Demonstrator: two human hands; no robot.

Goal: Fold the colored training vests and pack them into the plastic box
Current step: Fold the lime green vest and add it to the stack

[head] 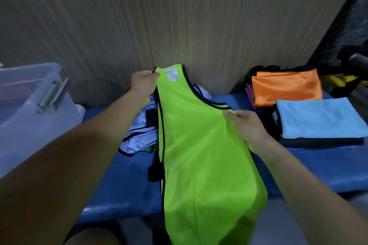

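My left hand [143,83] pinches the green vest [201,145] at its shoulder strap; my right hand [247,128] grips its armhole edge. It hangs over the blue table [318,167], covering a white vest [137,137]. Folded orange [286,86] and light-blue vests [320,118] lie right, the plastic box [29,105] left.

Both forearms are bare from the near edge of the view out to the wrists, with no sleeve showing on either. The left hand [143,83] and the right hand [248,129] wear no gloves, rings, watch or wristband. A bare knee [93,237] shows at the near edge.
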